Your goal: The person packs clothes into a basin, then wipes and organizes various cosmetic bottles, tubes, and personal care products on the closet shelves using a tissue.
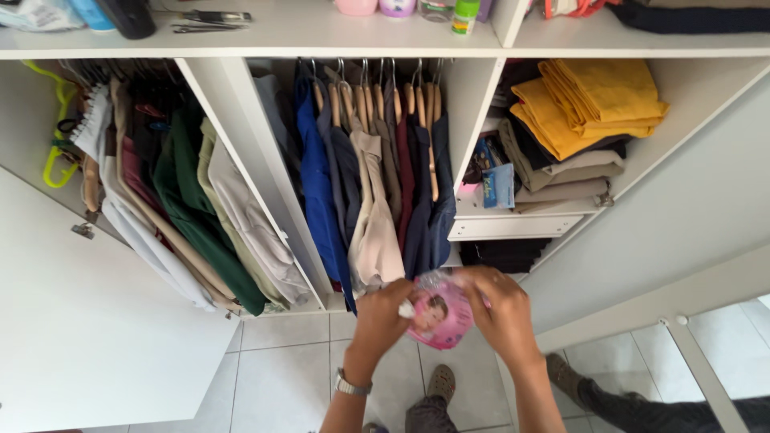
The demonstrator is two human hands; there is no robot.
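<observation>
— What are the hands doing down there?

— Both are on a small pink plastic packet [439, 314], held in the air in front of the open white wardrobe [241, 152], above the pale tiled floor [281, 361]. The left hand [383, 314], a watch [350, 385] at its wrist, pinches the packet's left edge; the right hand [499, 309] is closed over its top right side, fingers curled around the crinkled wrapper.

— And the wardrobe itself?

— Doors swung wide. The middle bay holds shirts on wooden hangers [377, 104], a blue shirt [318, 192] to the left and a beige garment [375, 216] hanging right behind the packet. The left bay is crammed with more clothes, a dark green garment [192, 208] among them, and a yellow-green plastic hanger [58, 136] at the far edge. On the right shelves sit folded things, the mustard yellow stack [593, 104] on top (greys and browns beneath it).

— Anything on the floor?

— The person's own sandalled feet [441, 383], just below the hands
</observation>
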